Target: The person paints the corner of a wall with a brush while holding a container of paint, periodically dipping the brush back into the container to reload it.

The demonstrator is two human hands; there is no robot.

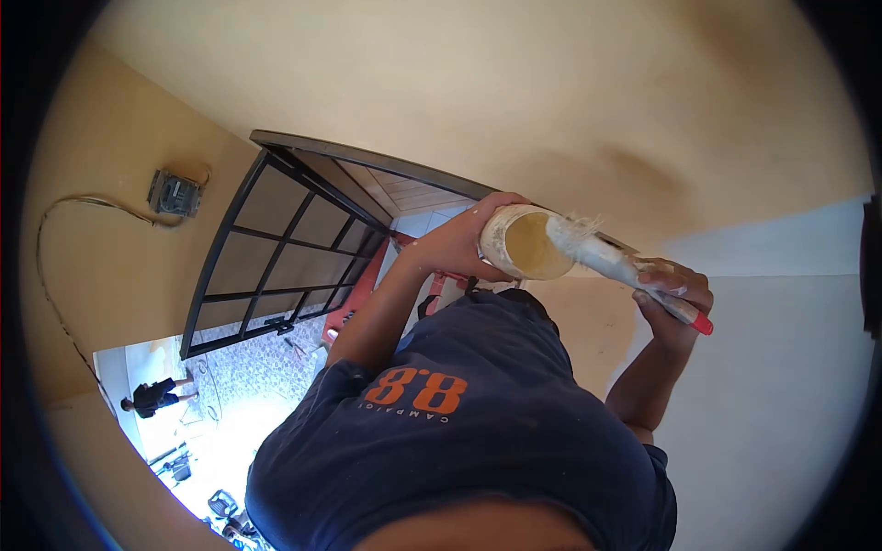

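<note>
My left hand (469,237) is wrapped round the side of a small paint-smeared tub (499,241). Its mouth is tilted toward me, and pale yellowish paint (537,246) shows inside. In my right hand (675,292) is a paintbrush (611,260) with a red-tipped handle, the fingers closed about it. White paint coats the brush, and its frayed bristles lie right at the tub's rim. Pale paint marks some of my right fingers. Both hands are held out in front of my navy T-shirt (459,386).
A wall (441,92) rises close before me, with a white-painted area (763,321) at right. To the left stands a dark metal-framed door (276,243). An electrical box (175,193) with a hanging cable is on the left wall. Outside, a person (156,397) is on bright paving.
</note>
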